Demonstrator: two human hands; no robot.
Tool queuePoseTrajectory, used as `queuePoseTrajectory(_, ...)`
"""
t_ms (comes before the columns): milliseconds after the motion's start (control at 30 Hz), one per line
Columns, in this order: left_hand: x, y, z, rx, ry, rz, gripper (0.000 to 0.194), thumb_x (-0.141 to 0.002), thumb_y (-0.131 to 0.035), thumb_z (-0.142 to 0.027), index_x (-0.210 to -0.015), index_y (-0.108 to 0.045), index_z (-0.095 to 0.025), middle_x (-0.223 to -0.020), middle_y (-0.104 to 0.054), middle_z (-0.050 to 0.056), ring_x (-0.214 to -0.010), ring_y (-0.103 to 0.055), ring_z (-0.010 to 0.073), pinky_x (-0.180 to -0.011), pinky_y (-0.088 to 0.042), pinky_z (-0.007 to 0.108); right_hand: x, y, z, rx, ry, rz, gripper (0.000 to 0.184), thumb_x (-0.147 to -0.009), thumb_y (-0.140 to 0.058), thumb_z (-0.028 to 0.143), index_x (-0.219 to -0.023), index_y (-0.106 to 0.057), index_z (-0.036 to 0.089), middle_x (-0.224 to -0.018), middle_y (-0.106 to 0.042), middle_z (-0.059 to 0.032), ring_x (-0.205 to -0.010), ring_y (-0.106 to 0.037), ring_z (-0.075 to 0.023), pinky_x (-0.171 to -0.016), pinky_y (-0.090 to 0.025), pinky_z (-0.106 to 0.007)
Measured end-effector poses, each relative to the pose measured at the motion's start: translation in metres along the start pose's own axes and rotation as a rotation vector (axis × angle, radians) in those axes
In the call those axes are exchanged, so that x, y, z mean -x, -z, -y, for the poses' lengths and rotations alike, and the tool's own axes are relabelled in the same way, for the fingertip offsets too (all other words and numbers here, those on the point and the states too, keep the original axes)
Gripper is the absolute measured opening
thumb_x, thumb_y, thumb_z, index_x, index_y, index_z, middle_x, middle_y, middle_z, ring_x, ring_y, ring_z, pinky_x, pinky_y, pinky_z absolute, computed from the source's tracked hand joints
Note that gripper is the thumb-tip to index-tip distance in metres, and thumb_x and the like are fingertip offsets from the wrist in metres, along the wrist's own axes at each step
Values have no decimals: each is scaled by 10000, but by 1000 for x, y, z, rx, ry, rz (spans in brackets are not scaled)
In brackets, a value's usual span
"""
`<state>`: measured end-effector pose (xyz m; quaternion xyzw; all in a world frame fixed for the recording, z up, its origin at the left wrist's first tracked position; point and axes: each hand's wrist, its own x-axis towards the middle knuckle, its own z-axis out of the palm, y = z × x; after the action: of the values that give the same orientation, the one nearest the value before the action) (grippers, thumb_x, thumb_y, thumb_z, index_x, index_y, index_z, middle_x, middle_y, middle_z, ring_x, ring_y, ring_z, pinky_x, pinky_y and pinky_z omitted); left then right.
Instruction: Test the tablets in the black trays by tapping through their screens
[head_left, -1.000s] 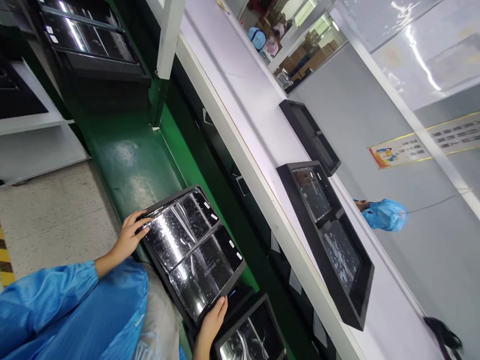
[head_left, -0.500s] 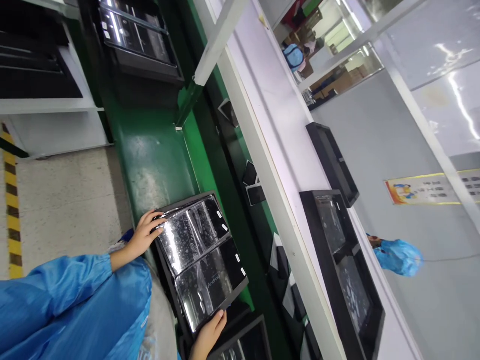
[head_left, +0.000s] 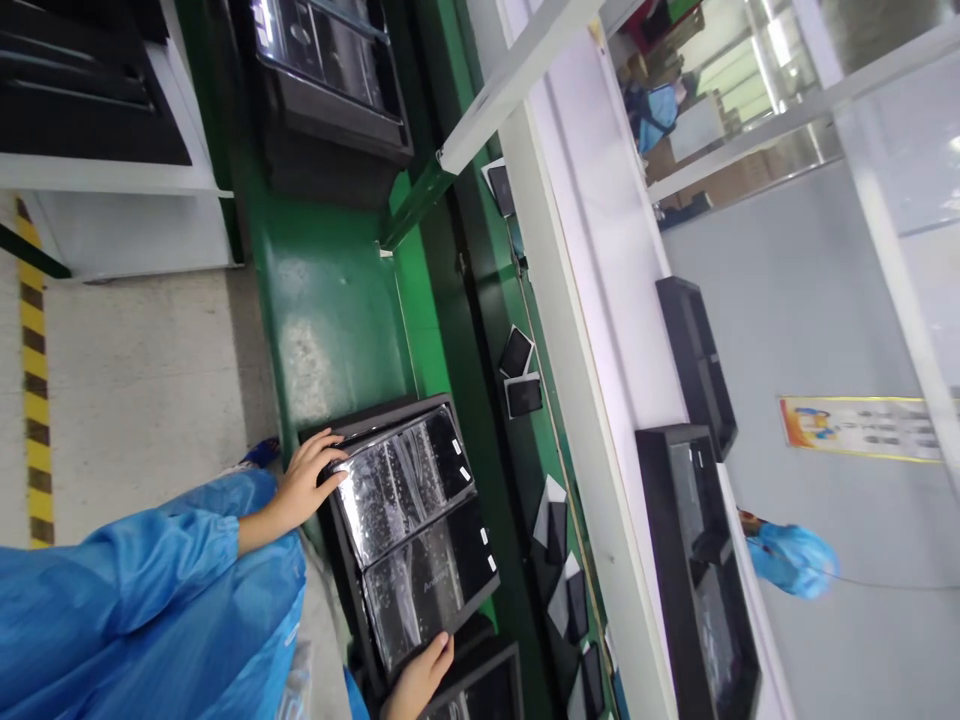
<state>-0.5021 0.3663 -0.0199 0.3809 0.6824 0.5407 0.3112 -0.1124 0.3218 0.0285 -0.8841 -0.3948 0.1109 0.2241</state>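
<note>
**View swung clockwise while both hands kept the black tray (head_left: 349,580) between them**

The whole scene had rotated clockwise since the earlier frame, while the tray stayed between the hands. Nearest, a blue smock sleeve (head_left: 127,590) ran down to the left hand (head_left: 307,485), its fingers (head_left: 330,470) spread and curled over the tray's upper end, with the tips on clear film. The right hand (head_left: 418,682) met the opposite end, its fingers (head_left: 441,652) lying close together against the edge; whether they pinched it could not be told. Placed at both ends, the hands seemed set to steady the tray, which lay on a green conveyor belt (head_left: 330,330). It carried two glossy dark screens (head_left: 397,490) under the film. Beyond, small dark panels (head_left: 517,352) lay on a dark strip beside a white bench (head_left: 592,280), which held further black trays (head_left: 697,365). Farthest, a co-worker's blue cap (head_left: 791,560) showed past the bench, near a wall poster (head_left: 859,430).
</note>
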Motion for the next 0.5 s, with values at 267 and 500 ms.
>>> queuePoseTrajectory(267, -10, 6, 1, -6, -33, 63, 175, -887, -577, -383, -929, -708, -276, -1272, -606, 54, -1323, -431, 276, -1125, -354, 536, 1, -1, 4, -1, -8, -10, 1035, -742, -330, 882, -1344, -553, 69, -1306, -613, -236, -1200, -598, -368, -914, -519, -427)
queuePoseTrajectory(500, -14, 15, 0, -126, -38, 142, 172, -873, -577, -393, -913, -707, -288, -1317, -606, 55, -1377, -377, 321, -1137, -224, 656, 5, -2, 5, -113, -56, -13, 1058, -688, -382, 907, -1322, -579, 83, -1309, -613, -230, -1227, -568, -386, -978, -468, -464)
